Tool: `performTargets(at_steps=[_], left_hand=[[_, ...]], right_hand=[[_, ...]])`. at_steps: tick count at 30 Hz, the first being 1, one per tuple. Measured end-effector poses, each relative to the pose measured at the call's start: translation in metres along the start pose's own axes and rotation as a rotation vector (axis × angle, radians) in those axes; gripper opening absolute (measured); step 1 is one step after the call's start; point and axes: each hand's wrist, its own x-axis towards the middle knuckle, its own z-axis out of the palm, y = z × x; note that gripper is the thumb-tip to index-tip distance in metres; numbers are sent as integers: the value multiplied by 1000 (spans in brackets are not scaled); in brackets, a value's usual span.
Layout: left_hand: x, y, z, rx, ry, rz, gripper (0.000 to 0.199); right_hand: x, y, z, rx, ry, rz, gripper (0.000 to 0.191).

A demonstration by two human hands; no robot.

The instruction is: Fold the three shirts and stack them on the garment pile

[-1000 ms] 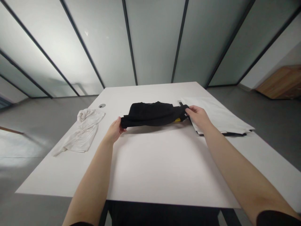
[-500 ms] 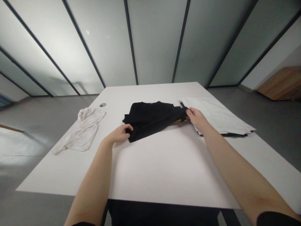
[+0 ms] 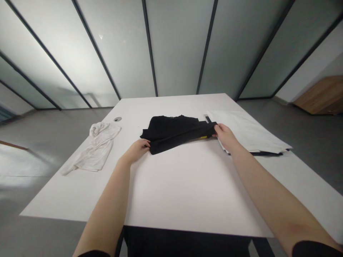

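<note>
A black T-shirt (image 3: 174, 132) lies across the middle of the white table (image 3: 193, 189), its neckline toward the far side and its near part folded over. At its near left corner, my left hand (image 3: 139, 150) is closed on the fabric. My right hand (image 3: 225, 135) pinches the cloth at the right end and holds it slightly raised. Under that end a small yellow patch (image 3: 204, 137) shows. The fingertips of both hands are partly hidden by the cloth.
A crumpled white garment (image 3: 100, 148) lies on the table's left side. To the right, a flat stack of white cloth (image 3: 243, 132) has a dark layer beneath it. A round grey cable grommet (image 3: 118, 119) sits at the far left. Frosted glass panels (image 3: 177, 46) stand behind the table.
The near left corner of the black T-shirt has moved away from me with my left hand, so the near edge lies farther up. My right hand has shifted slightly right.
</note>
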Motion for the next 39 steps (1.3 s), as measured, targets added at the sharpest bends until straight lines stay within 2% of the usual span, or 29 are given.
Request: performTargets(at_steps=[3,9,12,15,18,20,22,24,26,28,29,31,32,34,36,39], left_hand=[[2,2,1,-45,102,-6,18],[10,0,-5,-298,509,9,31],[14,4,-6,-456,600,29,42],[12,15,-11,-613,631,8,51],[-6,27,-26,-739,579,-18,55],[-25,30,-39,-772,410,-35,63],[-41,28,-52,-789,180,-44,79],[-46,24,-59,-779,14,-95,87],[-40,20,-57,-749,-65,-152,84],[-25,18,-46,-669,-62,-193,73],[-17,15,-39,-587,-25,-207,67],[-3,9,-22,-285,137,-221,54],[1,5,-14,-98,234,-226,48],[5,-4,-1,212,356,-265,44],[7,-11,7,387,364,-284,45],[8,-10,7,391,215,-224,30]], right_hand=[[1,1,-1,4,-8,0,20],[4,-4,-1,98,-2,-29,27],[1,-17,2,178,30,-79,34],[-7,-37,-3,239,20,-144,42],[-22,-58,-27,210,-123,-79,47],[-33,-68,-48,137,-304,58,55],[-40,-75,-63,99,-441,157,67],[-41,-79,-64,79,-518,225,70],[-38,-81,-52,68,-572,263,58],[-34,-79,-31,17,-571,271,39],[-32,-77,-19,-33,-541,256,31],[-32,-68,4,-165,-467,167,21],[-34,-62,14,-237,-440,95,19],[-39,-50,31,-381,-392,-90,17],[-46,-39,45,-535,-391,-281,19],[-56,-31,57,-768,-464,-434,27]])
